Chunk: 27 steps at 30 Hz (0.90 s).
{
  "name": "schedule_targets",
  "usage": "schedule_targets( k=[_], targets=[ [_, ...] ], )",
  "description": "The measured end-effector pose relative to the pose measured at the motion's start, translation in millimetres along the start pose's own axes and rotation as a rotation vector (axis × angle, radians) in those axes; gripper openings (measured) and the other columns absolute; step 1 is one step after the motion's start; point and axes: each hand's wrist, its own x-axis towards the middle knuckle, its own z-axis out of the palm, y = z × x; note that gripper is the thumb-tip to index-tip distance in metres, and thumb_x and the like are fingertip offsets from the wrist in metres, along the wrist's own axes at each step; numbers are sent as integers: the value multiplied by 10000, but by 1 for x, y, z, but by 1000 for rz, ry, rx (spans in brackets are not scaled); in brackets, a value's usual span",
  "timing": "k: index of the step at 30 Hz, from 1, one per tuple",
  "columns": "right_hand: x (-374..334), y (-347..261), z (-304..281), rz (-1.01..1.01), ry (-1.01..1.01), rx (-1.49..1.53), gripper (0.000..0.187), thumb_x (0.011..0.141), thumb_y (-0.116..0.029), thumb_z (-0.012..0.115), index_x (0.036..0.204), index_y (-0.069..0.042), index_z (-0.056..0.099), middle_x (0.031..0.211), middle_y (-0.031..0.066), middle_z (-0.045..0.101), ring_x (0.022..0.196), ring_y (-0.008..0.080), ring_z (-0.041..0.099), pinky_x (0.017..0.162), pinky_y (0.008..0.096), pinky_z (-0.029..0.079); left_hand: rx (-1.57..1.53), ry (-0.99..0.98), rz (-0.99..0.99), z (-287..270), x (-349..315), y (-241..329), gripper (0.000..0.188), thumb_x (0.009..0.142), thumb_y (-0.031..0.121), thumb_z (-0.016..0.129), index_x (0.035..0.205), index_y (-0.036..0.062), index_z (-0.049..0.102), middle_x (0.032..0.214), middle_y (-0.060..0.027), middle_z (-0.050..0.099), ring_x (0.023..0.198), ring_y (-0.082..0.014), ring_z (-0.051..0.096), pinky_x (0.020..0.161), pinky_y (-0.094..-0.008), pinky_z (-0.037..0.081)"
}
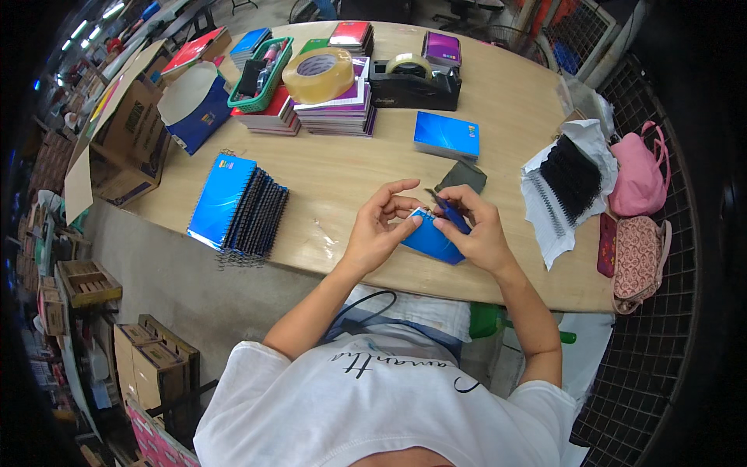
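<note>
Just beyond the table's near edge, a small blue-covered notebook (pixel 433 240) is tilted between my two hands. My left hand (pixel 381 227) pinches its upper left corner with thumb and forefinger, the other fingers curled. In my right hand (pixel 481 232) are blue-handled pliers (pixel 451 212), their dark jaws pointing up and left, beside the notebook's top edge. My right thumb rests against the notebook's cover. A dark grey flat piece (pixel 462 179) lies just past the pliers. Beyond it sits a short stack of blue notebooks (pixel 447 135). The notebook's binding is partly hidden by my fingers.
A tall stack of blue spiral notebooks (pixel 233 204) stands at left. Black binding coils (pixel 573 177) lie on white paper at right, beside a pink bag (pixel 640 173) and patterned pouch (pixel 640 257). Farther back are a tape dispenser (pixel 415 87), tape roll (pixel 317 75) and green basket (pixel 261 76).
</note>
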Motion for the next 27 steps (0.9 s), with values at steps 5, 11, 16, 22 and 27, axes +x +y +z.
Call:
schedule_targets(
  k=[5,11,16,22,27],
  targets=[
    [3,-11,-5,35,-1,-96,345,766,-120,755,1069,-39,611,943,114,636,882,255,640,798,342,518,25,-9,-3,-4,2,-2,544,856,-11,652,1358,28,448,984,-76,663,855,-96,608,762,-233,498],
    [10,-41,-33,-514,89,-1070,350,716,-244,746,1035,-121,671,897,40,590,923,202,569,974,431,399,83,25,-52,-8,0,3,583,832,-17,654,1368,22,430,943,-96,670,819,-99,616,733,-237,506],
    [12,-40,-31,-704,63,-1256,261,772,-215,639,1027,-184,681,883,8,586,931,150,564,1001,439,355,122,41,-49,-6,2,6,594,808,-25,657,1356,8,430,876,-96,672,788,-112,630,716,-248,517],
    [14,-44,-30,-202,-210,-859,365,723,-249,747,1056,-110,695,848,54,586,799,222,593,803,386,469,334,160,141,-3,-3,2,563,833,-13,650,1357,58,458,863,-62,668,783,-100,632,696,-245,515],
    [1,-35,-27,-31,-115,-497,533,651,-176,831,1143,-46,672,841,107,580,719,247,586,650,357,481,528,256,340,-6,-15,18,436,872,-20,600,1293,78,540,998,-79,655,761,-108,630,656,-229,529]
  ],
)
